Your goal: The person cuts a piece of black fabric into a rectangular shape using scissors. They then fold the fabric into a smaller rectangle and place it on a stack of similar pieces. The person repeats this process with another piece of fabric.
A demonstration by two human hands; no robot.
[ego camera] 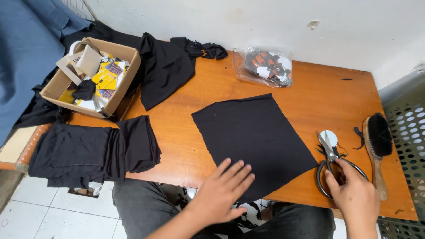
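**Q:** What do the two hands touch?

**A:** The left hand (226,188) lies flat, fingers spread and released, pressing the near corner of the black fabric panel (254,139) at the front edge of the desk (318,95). It grasps nothing. The right hand (354,194) rests its fingers on the loop handles of the scissors (333,164), curled lightly about them; whether it has a firm grasp cannot be told.

**Q:** How do the scissors lie relative to the hands?

**A:** They sit just right of the panel, near the desk's front right corner. Their long axis runs from the handles at the front edge to the closed blades pointing away toward the wall, tips over a small white disc (330,137). The right hand is on them; the left is well apart.

**Q:** What surrounds this?

**A:** A wooden brush (378,141) with dark bristles lies beside the scissors along the right edge. A clear bag of small parts (265,66) sits at the back edge. Folded black fabric pieces (95,150) overhang the front left, behind them a cardboard box (95,75) of cards, and loose black cloth (166,66) at the back left.
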